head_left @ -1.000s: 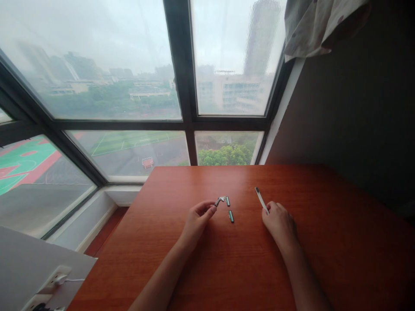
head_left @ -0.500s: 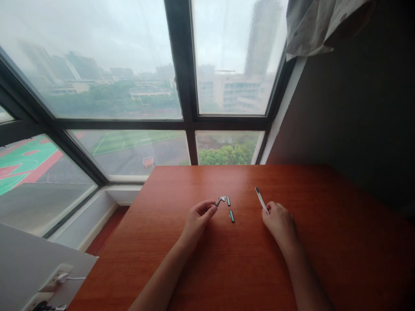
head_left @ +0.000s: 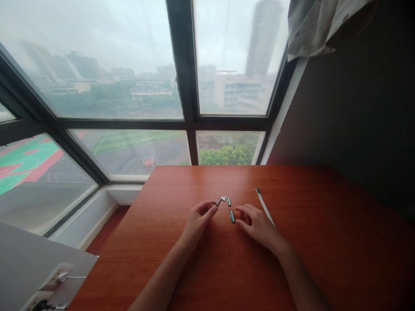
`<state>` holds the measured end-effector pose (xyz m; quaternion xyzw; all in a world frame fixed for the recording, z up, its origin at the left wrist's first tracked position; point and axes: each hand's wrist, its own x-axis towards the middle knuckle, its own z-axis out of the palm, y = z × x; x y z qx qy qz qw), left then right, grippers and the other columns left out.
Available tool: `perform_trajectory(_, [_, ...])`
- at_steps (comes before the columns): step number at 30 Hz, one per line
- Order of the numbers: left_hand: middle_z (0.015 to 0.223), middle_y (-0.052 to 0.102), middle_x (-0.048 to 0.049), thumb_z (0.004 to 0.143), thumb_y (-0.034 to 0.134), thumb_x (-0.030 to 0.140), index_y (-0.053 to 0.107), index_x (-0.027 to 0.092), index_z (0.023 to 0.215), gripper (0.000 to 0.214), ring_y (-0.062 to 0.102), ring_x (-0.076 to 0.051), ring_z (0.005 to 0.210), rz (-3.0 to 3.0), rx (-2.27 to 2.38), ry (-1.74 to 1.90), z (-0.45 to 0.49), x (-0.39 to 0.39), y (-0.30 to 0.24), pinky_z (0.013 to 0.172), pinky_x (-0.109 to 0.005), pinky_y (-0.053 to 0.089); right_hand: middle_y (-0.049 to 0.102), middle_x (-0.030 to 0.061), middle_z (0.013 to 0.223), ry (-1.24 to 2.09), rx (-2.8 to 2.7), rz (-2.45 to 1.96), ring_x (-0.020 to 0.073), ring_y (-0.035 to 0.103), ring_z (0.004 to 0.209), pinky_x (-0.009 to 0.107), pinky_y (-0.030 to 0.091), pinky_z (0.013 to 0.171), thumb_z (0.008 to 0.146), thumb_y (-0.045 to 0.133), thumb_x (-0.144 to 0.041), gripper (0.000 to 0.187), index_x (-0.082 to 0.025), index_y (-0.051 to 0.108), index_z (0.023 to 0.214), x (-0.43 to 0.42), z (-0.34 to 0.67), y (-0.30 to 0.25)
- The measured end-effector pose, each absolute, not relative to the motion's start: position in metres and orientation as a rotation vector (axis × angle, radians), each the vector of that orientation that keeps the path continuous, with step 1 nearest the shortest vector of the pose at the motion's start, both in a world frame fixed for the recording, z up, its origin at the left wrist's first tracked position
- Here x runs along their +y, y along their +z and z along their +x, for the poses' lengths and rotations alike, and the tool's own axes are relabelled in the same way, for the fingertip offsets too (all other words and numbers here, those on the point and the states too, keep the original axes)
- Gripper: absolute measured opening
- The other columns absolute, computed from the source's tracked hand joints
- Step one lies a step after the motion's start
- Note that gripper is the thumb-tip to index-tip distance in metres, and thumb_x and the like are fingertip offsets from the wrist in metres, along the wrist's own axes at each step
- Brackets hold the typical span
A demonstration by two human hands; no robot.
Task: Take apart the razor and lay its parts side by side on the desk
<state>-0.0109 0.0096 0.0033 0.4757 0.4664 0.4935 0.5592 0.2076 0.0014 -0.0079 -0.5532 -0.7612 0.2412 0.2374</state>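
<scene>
Nearest, in the lower left corner: one white power strip with a cable plugged in, on a grey ledge. Next, a glossy reddish-brown wooden table, two bare forearms reaching over it. Of the left hand, thumb and forefinger closed in a pinch on the near end of one bent metal razor neck, other fingers curled under. Of the right hand, fingers half open and arched, gripping nothing, tips just beside one loose green cartridge flat on the wood, perhaps touching it, too small to tell. At the far tip of the neck, a second cartridge; two in all. Just beyond the right hand, one white handle lying flat, slanting away. Past the table's far edge, a dark-framed window of several panes, hazy buildings and sports courts outside. To the right, a dark wall, one pale cloth hanging at its top.
</scene>
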Motion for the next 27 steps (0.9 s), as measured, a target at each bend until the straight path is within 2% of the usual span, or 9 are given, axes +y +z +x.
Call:
perform_trajectory(3, [0.086, 0.072, -0.0073, 0.067, 0.076, 0.039, 0.073, 0.016, 0.093, 0.035, 0.062, -0.021, 0.081, 1.12, 1.093, 1.17, -0.01, 0.009, 0.004, 0.072, -0.027, 0.046, 0.062, 0.0013, 0.097, 0.654, -2.176, -1.543, 0.0169, 0.06, 0.085, 0.025, 0.044, 0.074, 0.079, 0.061, -0.023, 0.042, -0.026, 0.058, 0.12, 0.0, 0.199, -0.004])
perform_trajectory(6, [0.089, 0.072, -0.0083, 0.068, 0.076, 0.039, 0.073, 0.016, 0.097, 0.037, 0.062, -0.022, 0.084, 1.122, 1.071, 1.17, -0.01, 0.009, 0.004, 0.074, -0.028, 0.046, 0.061, 0.002, 0.103, 0.614, -2.257, -1.577, 0.017, 0.06, 0.091, 0.024, 0.042, 0.077, 0.079, 0.062, -0.024, 0.047, -0.027, 0.055, 0.125, 0.002, 0.197, 0.002])
perform_trajectory(10, [0.089, 0.072, -0.0084, 0.07, 0.074, 0.039, 0.073, 0.016, 0.099, 0.037, 0.061, -0.02, 0.082, 1.133, 1.057, 1.163, -0.01, 0.009, 0.005, 0.074, -0.028, 0.046, 0.061, 0.0012, 0.101, 0.593, -2.359, -1.609, 0.0166, 0.061, 0.088, 0.023, 0.04, 0.07, 0.08, 0.061, -0.024, 0.038, -0.029, 0.06, 0.118, 0.008, 0.194, 0.011])
perform_trajectory(17, [0.065, 0.059, -0.0016, 0.068, 0.073, 0.047, 0.072, 0.014, 0.097, 0.043, 0.053, -0.014, 0.062, 1.12, 1.049, 1.174, -0.01, 0.009, 0.003, 0.06, -0.024, 0.041, 0.064, 0.0015, 0.093, 0.56, -2.399, -1.629, 0.0153, 0.059, 0.08, 0.023, 0.037, 0.068, 0.08, 0.061, -0.021, 0.013, -0.022, 0.066, 0.091, 0.011, 0.183, 0.018])
perform_trajectory(21, [0.06, 0.053, 0.0012, 0.07, 0.071, 0.049, 0.07, 0.014, 0.101, 0.047, 0.046, -0.011, 0.056, 1.132, 1.02, 1.162, -0.011, 0.011, -0.001, 0.055, -0.023, 0.035, 0.063, 0.0021, 0.098, 0.581, -2.368, -1.567, 0.0153, 0.059, 0.084, 0.023, 0.04, 0.073, 0.079, 0.061, -0.02, 0.022, -0.023, 0.065, 0.101, 0.01, 0.185, 0.011])
perform_trajectory(24, [0.066, 0.057, -0.0014, 0.072, 0.07, 0.05, 0.071, 0.014, 0.1, 0.046, 0.046, -0.011, 0.058, 1.129, 1.011, 1.146, -0.012, 0.012, -0.003, 0.055, -0.023, 0.035, 0.064, 0.0026, 0.099, 0.597, -2.346, -1.555, 0.0162, 0.06, 0.086, 0.023, 0.041, 0.076, 0.079, 0.062, -0.022, 0.03, -0.024, 0.063, 0.109, 0.009, 0.188, 0.004])
perform_trajectory(27, [0.073, 0.062, -0.004, 0.076, 0.065, 0.05, 0.071, 0.015, 0.102, 0.044, 0.046, -0.012, 0.061, 1.135, 1.01, 1.121, -0.012, 0.012, -0.003, 0.057, -0.023, 0.035, 0.064, 0.003, 0.097, 0.583, -2.339, -1.569, 0.0169, 0.06, 0.084, 0.024, 0.041, 0.074, 0.081, 0.061, -0.025, 0.025, -0.023, 0.064, 0.106, 0.008, 0.19, 0.0])
